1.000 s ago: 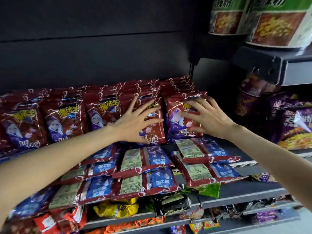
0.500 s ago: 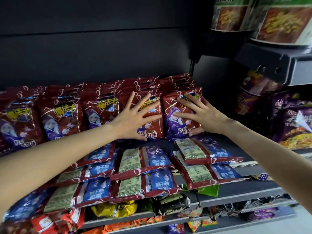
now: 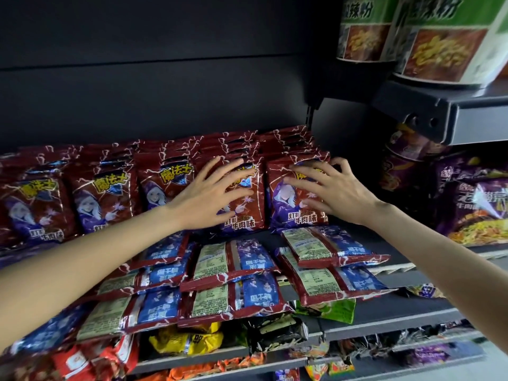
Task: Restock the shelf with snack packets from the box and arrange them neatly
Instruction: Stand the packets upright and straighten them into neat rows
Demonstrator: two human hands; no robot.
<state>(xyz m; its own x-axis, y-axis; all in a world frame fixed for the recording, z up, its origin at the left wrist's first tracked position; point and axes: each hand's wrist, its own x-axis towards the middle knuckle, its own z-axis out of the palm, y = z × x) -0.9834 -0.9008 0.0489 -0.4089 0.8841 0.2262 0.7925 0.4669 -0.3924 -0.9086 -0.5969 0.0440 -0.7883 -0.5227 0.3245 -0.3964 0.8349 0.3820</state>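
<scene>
Head view: left hand [image 3: 204, 198] and right hand [image 3: 330, 192], fingers spread, press flat on upright snack packets [image 3: 298, 193] filling the shelf [image 3: 365, 244]; flat-lying packets [image 3: 233, 276] in front seemingly await arranging; box unseen.

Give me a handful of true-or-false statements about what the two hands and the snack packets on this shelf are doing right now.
1. Both hands press on upright red packets at the back of the shelf. True: the left hand lies flat on one red packet, and the right hand is on the rightmost red packet.
2. The right hand's fingers curl over the top of its packet. True.
3. The packets lying flat in front show their fronts. False: they lie back side up, with printed label panels showing.
4. The left hand holds a packet lifted clear of the shelf. False: its palm is spread open against a standing packet.
5. The big tubs at upper right have red labels. False: they are green.
</scene>
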